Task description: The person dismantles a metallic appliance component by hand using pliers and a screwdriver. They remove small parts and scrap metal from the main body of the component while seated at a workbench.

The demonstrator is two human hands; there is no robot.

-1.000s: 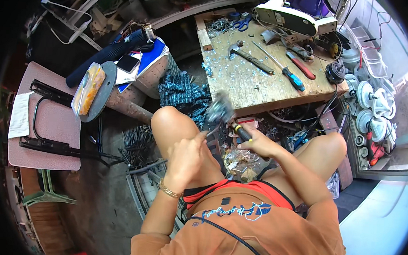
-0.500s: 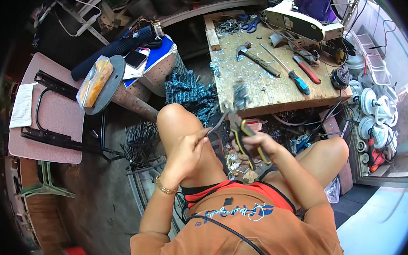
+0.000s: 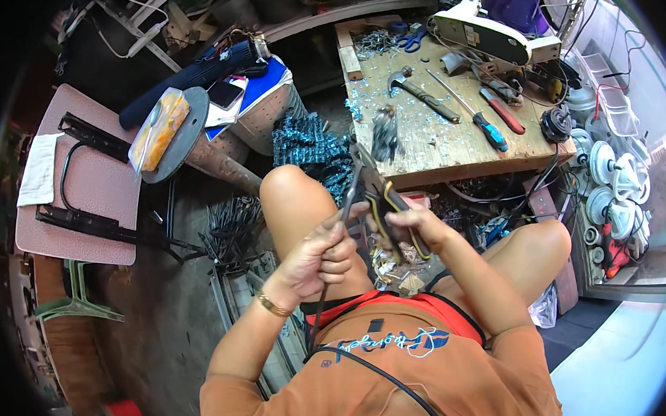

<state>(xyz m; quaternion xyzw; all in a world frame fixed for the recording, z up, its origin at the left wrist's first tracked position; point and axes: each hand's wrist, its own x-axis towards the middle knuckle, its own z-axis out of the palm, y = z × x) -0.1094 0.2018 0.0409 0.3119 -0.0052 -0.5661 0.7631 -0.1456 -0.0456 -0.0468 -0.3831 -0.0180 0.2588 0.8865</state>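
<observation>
My left hand (image 3: 319, 260), lower middle, is closed around a long, thin dark strip (image 3: 347, 203) that runs upward between my knees. My right hand (image 3: 420, 229), to its right, grips pliers (image 3: 395, 207) with black and yellow handles. The pliers' head is up by the strip's top end; whether the jaws bite on it I cannot tell. Just beyond, a blurred bundle of metallic pieces (image 3: 386, 132) shows against the front of the wooden worktop (image 3: 456, 150).
The worktop holds a hammer (image 3: 422, 96), screwdriver (image 3: 487, 132), red-handled tool (image 3: 501, 110) and scissors (image 3: 411, 39). A stool (image 3: 196, 156) with a food container (image 3: 160, 131) and a pink chair (image 3: 98, 233) stand left. Dark scraps (image 3: 306, 146) lie beyond my knees; white plastic parts (image 3: 624, 178) are right.
My left hand has shifted, its fingers now curled round the strip, which stands more upright. The pliers' head has moved up and slightly left, and the blurred bundle has risen too.
</observation>
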